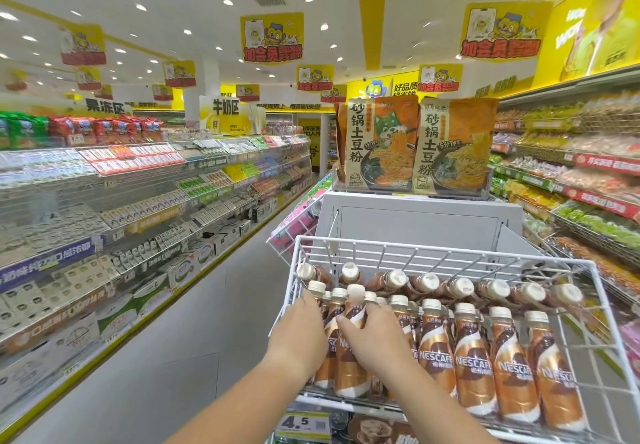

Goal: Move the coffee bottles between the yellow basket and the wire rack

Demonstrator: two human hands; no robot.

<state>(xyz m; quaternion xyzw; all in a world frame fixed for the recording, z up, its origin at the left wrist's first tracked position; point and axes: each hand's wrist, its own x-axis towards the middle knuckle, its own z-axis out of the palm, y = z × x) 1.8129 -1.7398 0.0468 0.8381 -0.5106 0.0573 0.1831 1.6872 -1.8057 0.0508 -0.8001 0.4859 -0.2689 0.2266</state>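
1. Brown-and-white coffee bottle [351, 343] stands upright at the left end of the front row in the wire rack [446, 259]; my right hand [375, 339] is wrapped around its waist, fingers closed on the label.
2. My left hand [301, 331] lies flat against the bottles just left of that grip, holding nothing that I can see.
3. I judge the best move is to steady the neighbours with the left palm and keep the held bottle plumb.
4. Right of my grip, the other upright bottles [474, 360] stand tight together, so a tilt could topple them.
5. Behind, a row lies on its side [460, 287].
6. No yellow basket is in view.
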